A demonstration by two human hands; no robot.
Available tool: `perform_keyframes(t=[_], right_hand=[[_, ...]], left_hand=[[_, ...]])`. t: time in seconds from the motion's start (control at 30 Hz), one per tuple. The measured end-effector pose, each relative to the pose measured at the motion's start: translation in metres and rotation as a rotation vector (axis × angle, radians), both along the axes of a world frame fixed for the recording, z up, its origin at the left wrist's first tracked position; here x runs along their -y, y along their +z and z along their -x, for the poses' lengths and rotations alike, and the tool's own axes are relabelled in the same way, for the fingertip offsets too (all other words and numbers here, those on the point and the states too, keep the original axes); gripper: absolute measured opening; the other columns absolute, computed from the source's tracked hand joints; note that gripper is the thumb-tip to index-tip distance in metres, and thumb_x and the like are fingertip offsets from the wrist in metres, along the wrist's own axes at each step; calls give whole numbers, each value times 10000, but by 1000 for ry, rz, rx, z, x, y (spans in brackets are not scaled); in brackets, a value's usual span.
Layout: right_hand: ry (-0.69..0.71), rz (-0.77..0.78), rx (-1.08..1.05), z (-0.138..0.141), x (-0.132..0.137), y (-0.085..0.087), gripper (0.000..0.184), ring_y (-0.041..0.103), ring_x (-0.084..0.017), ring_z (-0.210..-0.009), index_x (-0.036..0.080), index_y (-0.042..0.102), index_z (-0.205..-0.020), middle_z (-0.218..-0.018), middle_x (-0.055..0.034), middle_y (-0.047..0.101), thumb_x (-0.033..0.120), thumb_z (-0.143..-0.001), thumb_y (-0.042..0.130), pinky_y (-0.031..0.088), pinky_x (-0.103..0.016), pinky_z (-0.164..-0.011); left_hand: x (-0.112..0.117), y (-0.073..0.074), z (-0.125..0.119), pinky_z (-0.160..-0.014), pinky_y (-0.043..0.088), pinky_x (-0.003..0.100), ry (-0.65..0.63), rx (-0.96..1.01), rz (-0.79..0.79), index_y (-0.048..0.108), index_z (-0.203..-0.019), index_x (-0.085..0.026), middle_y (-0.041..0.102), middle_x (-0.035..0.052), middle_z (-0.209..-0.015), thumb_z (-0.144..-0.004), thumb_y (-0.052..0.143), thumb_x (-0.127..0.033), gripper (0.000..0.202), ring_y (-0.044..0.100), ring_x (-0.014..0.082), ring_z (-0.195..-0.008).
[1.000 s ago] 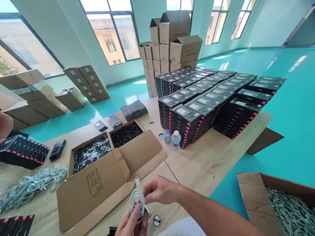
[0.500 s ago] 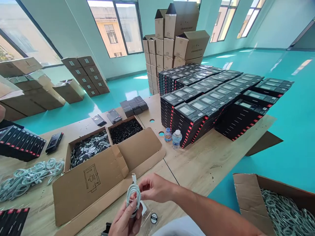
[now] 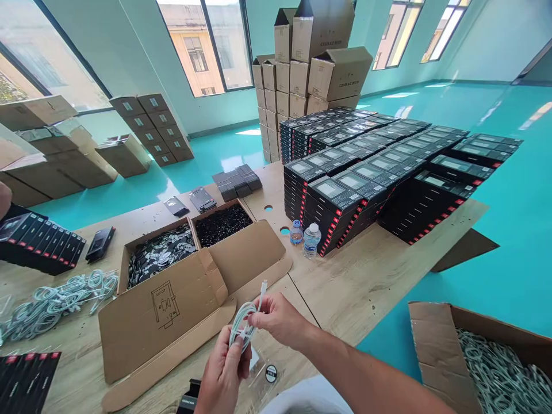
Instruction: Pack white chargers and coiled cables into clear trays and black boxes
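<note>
A coiled white cable (image 3: 242, 322) is held up over the front of the table. My left hand (image 3: 227, 359) is closed around the lower part of the coil, thumb pressed on it. My right hand (image 3: 278, 319) pinches the cable near its right side, and the connector end (image 3: 263, 286) sticks up beyond the fingers. Below the hands lie a clear plastic piece and a round black label (image 3: 271, 374). A small black box (image 3: 188, 399) stands by my left wrist, partly cut off by the frame.
Cardboard trays hold black-and-silver discs (image 3: 161, 256) and small black parts (image 3: 222, 225). Stacked black product boxes (image 3: 345, 192) fill the table's right side, with two water bottles (image 3: 311, 240) before them. Bundled cables (image 3: 56, 302) lie left; a carton of cables (image 3: 504, 368) stands right. Another person's arm (image 3: 8, 204) shows far left.
The coil has tilted to the right, and its connector end has moved right and up. My right hand has closed on the cable near that end. The view has shifted slightly.
</note>
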State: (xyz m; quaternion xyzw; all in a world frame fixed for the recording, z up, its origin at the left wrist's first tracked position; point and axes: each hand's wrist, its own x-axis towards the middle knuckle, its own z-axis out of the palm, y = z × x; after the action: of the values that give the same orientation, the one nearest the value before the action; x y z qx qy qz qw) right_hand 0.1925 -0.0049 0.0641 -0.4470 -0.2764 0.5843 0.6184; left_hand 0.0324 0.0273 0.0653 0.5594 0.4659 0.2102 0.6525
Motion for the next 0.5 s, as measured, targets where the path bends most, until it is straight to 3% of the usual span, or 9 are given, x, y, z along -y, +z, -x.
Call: perform_keyframes(t=[0.13, 0.3, 0.37, 0.43, 0.5], right_hand=[[17, 35, -64, -2, 3, 2, 163, 457, -108, -630, 162, 689, -676, -655, 27, 634, 321, -662, 720, 348, -267, -663], [9, 25, -47, 4, 0, -1, 158, 472, -114, -644, 158, 670, -702, -662, 27, 615, 308, -676, 713, 363, -272, -682], [-95, 49, -94, 10, -4, -3, 215, 520, -125, -696, 175, 667, -823, -746, 30, 637, 240, -621, 702, 396, -268, -711], [-175, 82, -221, 18, -8, -5, 416, 584, -144, -772, 205, 644, -1002, -874, 19, 675, 218, -589, 696, 436, -270, -737], [-134, 100, -350, 26, -12, -8, 452, 636, -162, -759, 219, 615, -1079, -879, 4, 702, 300, -645, 711, 465, -283, -712]], left_hand=[[-3, -2, 2, -464, 335, 247, -26, -16, -59, 635, -786, -210, 644, 6, -642, -765, 670, -721, 513, 478, 121, -499], [-3, 0, -1, -422, 275, 220, -16, 51, 109, 628, -825, -201, 621, -18, -602, -745, 714, -701, 513, 427, 87, -431], [1, -1, -6, -429, 281, 203, 14, 94, 192, 609, -798, -194, 610, -25, -589, -725, 747, -685, 515, 413, 69, -428], [7, -3, -12, -427, 284, 192, 51, 136, 257, 601, -796, -187, 614, -24, -594, -691, 787, -668, 525, 420, 61, -427], [12, -6, -18, -404, 271, 191, 71, 148, 303, 597, -827, -191, 611, -23, -575, -675, 796, -671, 540, 443, 72, -406]])
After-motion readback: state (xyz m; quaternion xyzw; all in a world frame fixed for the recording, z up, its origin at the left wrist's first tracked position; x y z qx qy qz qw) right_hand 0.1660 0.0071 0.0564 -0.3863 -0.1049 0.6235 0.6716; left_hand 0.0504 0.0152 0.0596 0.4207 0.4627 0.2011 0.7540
